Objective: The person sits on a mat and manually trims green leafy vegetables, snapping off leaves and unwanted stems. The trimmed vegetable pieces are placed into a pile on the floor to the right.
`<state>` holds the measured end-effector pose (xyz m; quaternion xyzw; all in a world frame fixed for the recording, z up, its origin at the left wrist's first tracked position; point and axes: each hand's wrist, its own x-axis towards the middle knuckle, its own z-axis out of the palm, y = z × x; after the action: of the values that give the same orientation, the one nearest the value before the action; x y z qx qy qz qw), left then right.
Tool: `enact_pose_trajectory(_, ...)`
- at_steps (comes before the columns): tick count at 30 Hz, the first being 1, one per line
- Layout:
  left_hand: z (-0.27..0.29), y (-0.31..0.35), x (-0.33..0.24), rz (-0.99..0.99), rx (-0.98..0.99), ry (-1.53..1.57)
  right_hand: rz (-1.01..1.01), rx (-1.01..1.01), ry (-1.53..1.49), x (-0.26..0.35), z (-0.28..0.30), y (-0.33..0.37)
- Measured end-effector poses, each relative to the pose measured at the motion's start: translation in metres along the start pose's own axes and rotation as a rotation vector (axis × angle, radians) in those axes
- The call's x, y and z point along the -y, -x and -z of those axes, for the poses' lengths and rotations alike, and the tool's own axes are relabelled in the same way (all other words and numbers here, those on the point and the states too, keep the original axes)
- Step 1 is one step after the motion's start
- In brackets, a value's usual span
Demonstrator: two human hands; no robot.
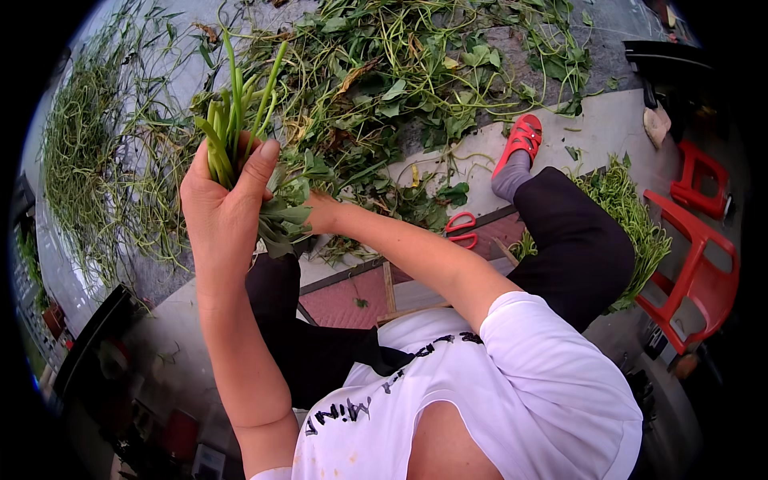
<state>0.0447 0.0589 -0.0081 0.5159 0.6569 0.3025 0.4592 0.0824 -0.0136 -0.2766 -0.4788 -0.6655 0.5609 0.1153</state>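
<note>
My left hand (226, 192) is closed around a bunch of green leafy stems (234, 120), thumb across the front. The cut-looking stem ends point up and away, and the leaves (282, 214) hang below the grip. Just right of it, my right hand (322, 213) reaches in behind those leaves. Its fingers are mostly hidden there, so whether they grip the bunch does not show. Scissors with red handles (462, 230) lie on the ground to the right of my right forearm, their blades out of sight.
A tangled heap of leafy vines (384, 88) covers the ground ahead, with thinner vines (88, 152) at the left. A pile of green stems (628, 212) lies beyond my bent leg. Red plastic chairs (704, 272) stand at the right. My foot wears a red sandal (524, 138).
</note>
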Motion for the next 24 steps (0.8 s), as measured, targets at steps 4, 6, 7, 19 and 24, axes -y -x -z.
enact_pose_trajectory(4,0.007,-0.001,0.002,-0.032,0.008,-0.005,0.027,-0.024,0.442,-0.003,0.032,0.016)
enact_pose_trajectory(6,0.015,0.004,0.008,-0.027,-0.002,0.008,-0.262,-0.17,-0.109,-0.01,0.082,0.023)
enact_pose_trajectory(7,0.015,0.005,0.005,-0.033,0.006,0.015,-0.079,-0.38,0.132,-0.021,0.109,0.03)
enact_pose_trajectory(19,0.02,0.007,0.005,-0.064,0.017,0.03,-0.74,-0.179,0.352,-0.192,0.181,0.075)
enact_pose_trajectory(24,0.02,0.01,0.005,-0.129,0.021,-0.008,-0.626,-0.099,0.237,-0.162,0.094,0.104)
